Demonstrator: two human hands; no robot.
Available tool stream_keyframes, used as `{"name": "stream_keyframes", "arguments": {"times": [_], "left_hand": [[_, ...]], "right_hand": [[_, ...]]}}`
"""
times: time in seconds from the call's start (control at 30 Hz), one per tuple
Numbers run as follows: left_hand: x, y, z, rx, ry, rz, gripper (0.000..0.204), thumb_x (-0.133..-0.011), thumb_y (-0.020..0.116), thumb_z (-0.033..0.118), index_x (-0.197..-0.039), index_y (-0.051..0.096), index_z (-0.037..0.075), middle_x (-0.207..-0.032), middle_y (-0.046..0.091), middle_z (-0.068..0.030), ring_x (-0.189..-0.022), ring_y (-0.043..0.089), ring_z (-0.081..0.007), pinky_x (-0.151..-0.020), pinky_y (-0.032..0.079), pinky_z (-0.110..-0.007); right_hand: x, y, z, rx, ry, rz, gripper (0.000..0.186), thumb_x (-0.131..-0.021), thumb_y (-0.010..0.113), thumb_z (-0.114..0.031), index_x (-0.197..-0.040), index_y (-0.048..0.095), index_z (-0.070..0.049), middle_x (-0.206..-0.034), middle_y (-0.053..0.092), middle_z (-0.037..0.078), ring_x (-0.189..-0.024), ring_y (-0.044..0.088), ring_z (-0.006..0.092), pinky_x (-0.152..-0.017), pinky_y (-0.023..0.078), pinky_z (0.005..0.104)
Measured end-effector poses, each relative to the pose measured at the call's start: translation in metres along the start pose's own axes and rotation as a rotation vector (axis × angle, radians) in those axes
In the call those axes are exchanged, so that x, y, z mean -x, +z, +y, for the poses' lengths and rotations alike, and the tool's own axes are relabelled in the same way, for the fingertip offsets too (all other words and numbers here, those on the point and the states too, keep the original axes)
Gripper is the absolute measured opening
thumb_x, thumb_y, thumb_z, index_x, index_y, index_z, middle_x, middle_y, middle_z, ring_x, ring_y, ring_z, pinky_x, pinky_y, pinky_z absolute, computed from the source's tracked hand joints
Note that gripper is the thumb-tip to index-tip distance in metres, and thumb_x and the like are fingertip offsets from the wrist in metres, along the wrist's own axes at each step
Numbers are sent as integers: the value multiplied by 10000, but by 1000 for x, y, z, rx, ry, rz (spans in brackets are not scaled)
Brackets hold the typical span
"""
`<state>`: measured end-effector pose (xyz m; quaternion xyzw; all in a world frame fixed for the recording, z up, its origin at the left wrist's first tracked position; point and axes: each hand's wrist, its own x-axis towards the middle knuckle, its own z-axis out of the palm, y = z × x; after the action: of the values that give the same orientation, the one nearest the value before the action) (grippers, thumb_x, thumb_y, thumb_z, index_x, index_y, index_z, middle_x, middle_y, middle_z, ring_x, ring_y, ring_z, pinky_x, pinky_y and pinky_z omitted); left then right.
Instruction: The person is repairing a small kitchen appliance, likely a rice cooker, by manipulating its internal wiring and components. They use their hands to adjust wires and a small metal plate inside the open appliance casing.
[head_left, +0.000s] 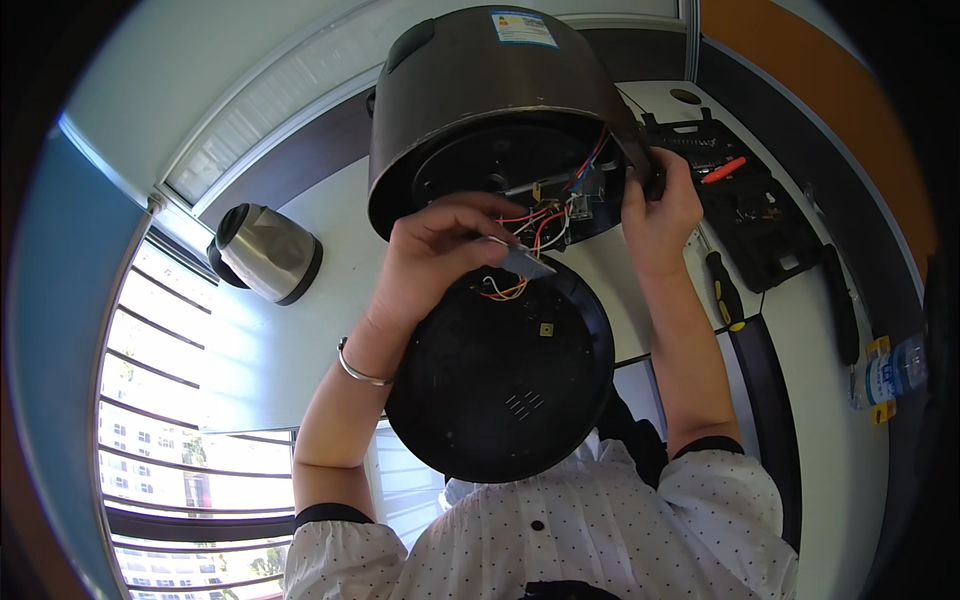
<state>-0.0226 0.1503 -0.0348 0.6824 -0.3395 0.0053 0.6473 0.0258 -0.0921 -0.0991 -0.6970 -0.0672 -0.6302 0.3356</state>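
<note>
Both hands grip the opened cooker (480, 90), its round base plate (500, 390) hanging between, kettle (268, 252) and toolcase (745, 205) nearby.

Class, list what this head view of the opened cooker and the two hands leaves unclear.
- Left hand: fingertips curl over a small grey part; what kind of part, and the grip on it, are too small to tell.
- Right hand: its hold on the cooker body rim is hidden by fingers.
- Wires: their ends are too small to trace.
- Bottle: blurred at the picture's rim.

Rectangular blue-and-white sticker label (523, 27) high on the dark cooker body (480, 90), yellow-and-blue label (882, 378) wrapped round a clear plastic bottle (893, 372) lying far right of the cooker
</note>
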Motion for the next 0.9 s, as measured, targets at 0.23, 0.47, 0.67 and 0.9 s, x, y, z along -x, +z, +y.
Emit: {"name": "stream_keyframes", "arguments": {"times": [0.23, 0.47, 0.67, 0.9], "left_hand": [[-8, 26, -8, -186, 119, 13, 145, -769, 665, -63, -910, 683, -40, -1084, 645, -121, -926, 637, -161, -796, 526, -256], [-17, 35, -7, -272, 121, 147, 176, -773, 658, -55, -942, 693, -19, -1020, 671, -108, -884, 641, -146, -775, 517, -245], [-19, 30, -7, -330, 123, 297, 179, -798, 642, -48, -970, 690, -29, -1036, 666, -112, -923, 630, -157, -799, 503, -248], [-18, 25, -5, -312, 178, 376, 162, -779, 664, -47, -936, 700, -21, -984, 676, -92, -875, 634, -138, -757, 507, -232]], "right_hand": [[1, 0, 0, 16, -2, -4, 220, -758, 668, -13, -967, 598, -20, -769, 631, 83, -568, 558, 133, -543, 456, 249], [1, 0, -2, -26, 37, -11, 263, -674, 659, -1, -924, 578, -14, -794, 623, 132, -659, 610, 294, -586, 483, 349], [0, 0, -3, -24, 47, -18, 277, -667, 655, 2, -932, 576, -16, -804, 625, 138, -670, 614, 301, -599, 490, 350], [0, -1, -2, -19, 41, -22, 290, -669, 662, 4, -943, 569, -15, -818, 631, 140, -690, 622, 305, -613, 496, 354]]}}
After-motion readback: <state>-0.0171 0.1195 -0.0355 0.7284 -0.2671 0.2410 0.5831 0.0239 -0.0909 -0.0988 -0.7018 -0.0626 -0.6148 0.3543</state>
